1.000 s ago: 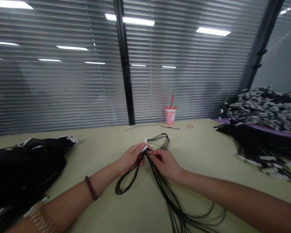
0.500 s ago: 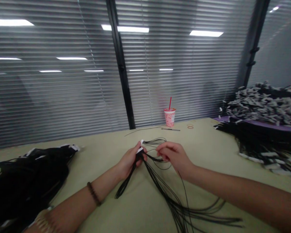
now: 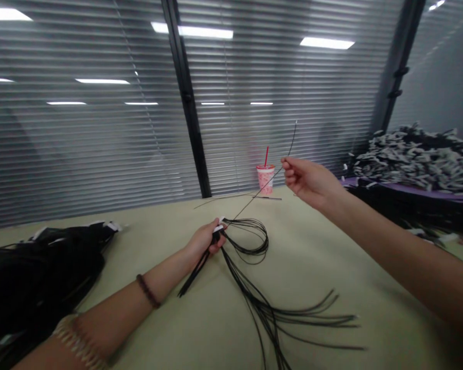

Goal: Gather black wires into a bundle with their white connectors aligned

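A bundle of thin black cables (image 3: 250,293) with white connectors at its upper end is gripped in my left hand (image 3: 208,239). Some cables curve into a loop (image 3: 265,241) right of that hand, while others fan out over the table below. My right hand (image 3: 303,180) is raised in front of the blinds, its fingertips pinched on a single thin black cable (image 3: 250,202). That cable runs taut down to the bundle, and its free end, with a small light tip, sticks up above my fingers.
A pink cup (image 3: 266,180) with a red straw stands at the back of the pale table (image 3: 158,288), near a thin dark stick (image 3: 268,198). Black cable piles lie at left (image 3: 46,282) and right (image 3: 416,205). Behind are window blinds (image 3: 100,144).
My right hand has moved up and to the right, away from the bundle, drawing one cable out with it. My left hand keeps its hold. The view has shifted slightly.
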`<action>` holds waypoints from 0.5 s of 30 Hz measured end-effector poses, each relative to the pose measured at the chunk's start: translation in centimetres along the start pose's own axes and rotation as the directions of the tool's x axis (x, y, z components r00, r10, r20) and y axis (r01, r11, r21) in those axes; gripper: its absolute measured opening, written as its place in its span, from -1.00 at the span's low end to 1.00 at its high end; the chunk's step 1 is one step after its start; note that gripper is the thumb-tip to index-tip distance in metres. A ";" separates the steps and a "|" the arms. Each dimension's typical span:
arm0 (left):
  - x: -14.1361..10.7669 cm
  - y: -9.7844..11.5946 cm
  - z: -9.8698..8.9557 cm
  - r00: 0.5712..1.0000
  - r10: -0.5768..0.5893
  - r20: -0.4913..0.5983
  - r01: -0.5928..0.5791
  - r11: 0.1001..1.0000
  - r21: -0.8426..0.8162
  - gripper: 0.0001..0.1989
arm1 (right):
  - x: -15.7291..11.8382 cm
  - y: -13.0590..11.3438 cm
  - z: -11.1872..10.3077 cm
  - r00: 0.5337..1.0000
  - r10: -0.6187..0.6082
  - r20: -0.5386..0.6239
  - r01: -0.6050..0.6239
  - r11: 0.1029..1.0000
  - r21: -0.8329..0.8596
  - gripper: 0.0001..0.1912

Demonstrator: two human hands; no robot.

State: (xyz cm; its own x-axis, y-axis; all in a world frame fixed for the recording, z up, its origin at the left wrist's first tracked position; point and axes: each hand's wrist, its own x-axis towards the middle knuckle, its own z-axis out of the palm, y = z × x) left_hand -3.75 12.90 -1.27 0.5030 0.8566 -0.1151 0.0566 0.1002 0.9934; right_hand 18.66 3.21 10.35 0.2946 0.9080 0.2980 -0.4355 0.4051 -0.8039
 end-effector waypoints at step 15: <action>-0.3 0.9 0.3 0.995 -0.057 0.079 0.042 0.983 0.178 -0.73 | -2.1 12.9 0.2 0.938 -0.026 0.347 0.307 0.531 -0.790 -0.78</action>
State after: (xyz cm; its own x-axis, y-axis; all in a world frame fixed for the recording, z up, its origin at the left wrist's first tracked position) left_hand -3.58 12.62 -0.35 0.5659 0.8066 -0.1710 0.2302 0.0445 0.9721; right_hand 12.27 6.59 -0.52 -0.0073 0.8778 0.4789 0.5307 0.4094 -0.7422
